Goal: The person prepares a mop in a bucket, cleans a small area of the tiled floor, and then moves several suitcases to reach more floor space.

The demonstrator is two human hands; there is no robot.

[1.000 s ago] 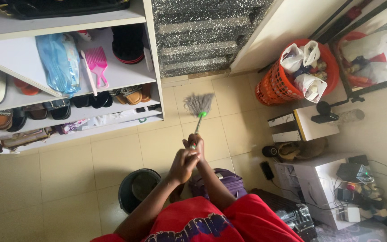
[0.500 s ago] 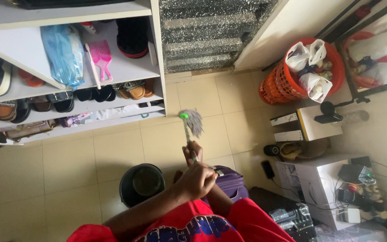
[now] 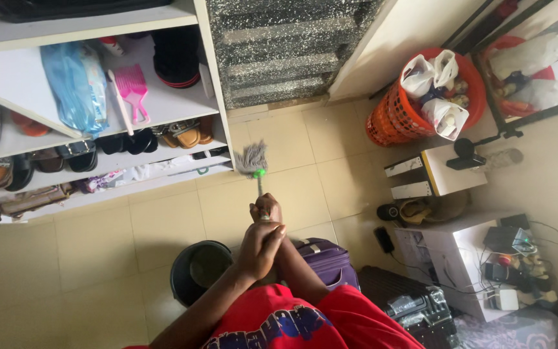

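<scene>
Your left hand (image 3: 261, 245) and right hand (image 3: 266, 208) both wrap their fingers tight around the mop (image 3: 254, 169) handle, arms stretched forward; its grey head rests on the tiled floor (image 3: 163, 220) against the shoe shelf (image 3: 217, 116). One dark bucket (image 3: 196, 270), one purple suitcase (image 3: 327, 262), one orange basket (image 3: 395, 116) stand around

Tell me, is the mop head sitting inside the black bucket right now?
No, the mop head is out on the tiled floor beside the white shelf unit, well apart from the black bucket.

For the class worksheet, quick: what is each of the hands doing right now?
Left hand: closed around the mop handle, nearer the body.
Right hand: closed around the same handle, lower down.
</scene>
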